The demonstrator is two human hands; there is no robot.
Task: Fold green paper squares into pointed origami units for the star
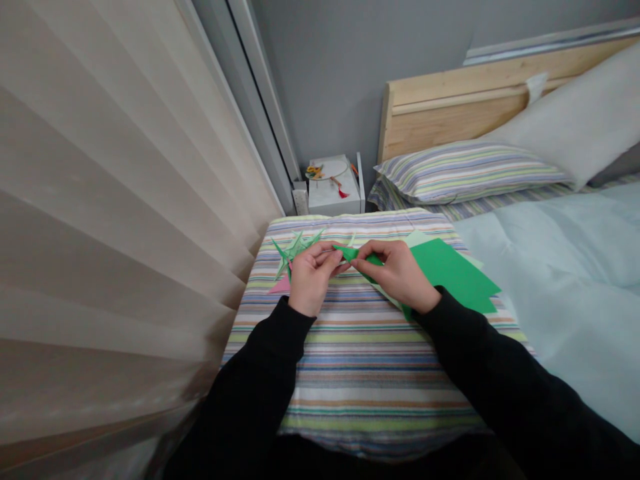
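Observation:
Between my two hands is a small folded piece of green paper [349,253], held above the striped cloth. My left hand [314,277] pinches its left end between thumb and fingers. With thumb and forefinger, my right hand [393,270] grips the right side, covering part of the folds. Behind my left hand lie pointed green folded-paper shapes [295,248], and a bit of pink paper [280,286] shows beside it. Flat sheets of green paper [453,270], with paler sheets under them, lie to the right of my right hand and partly beneath it.
The striped cloth [380,373] covers the table. A bed with a pale blue quilt [565,267] and a striped pillow [475,172] adjoins on the right. Behind stands a small white cabinet [333,197] with a red tassel. A pleated curtain [125,200] hangs at left.

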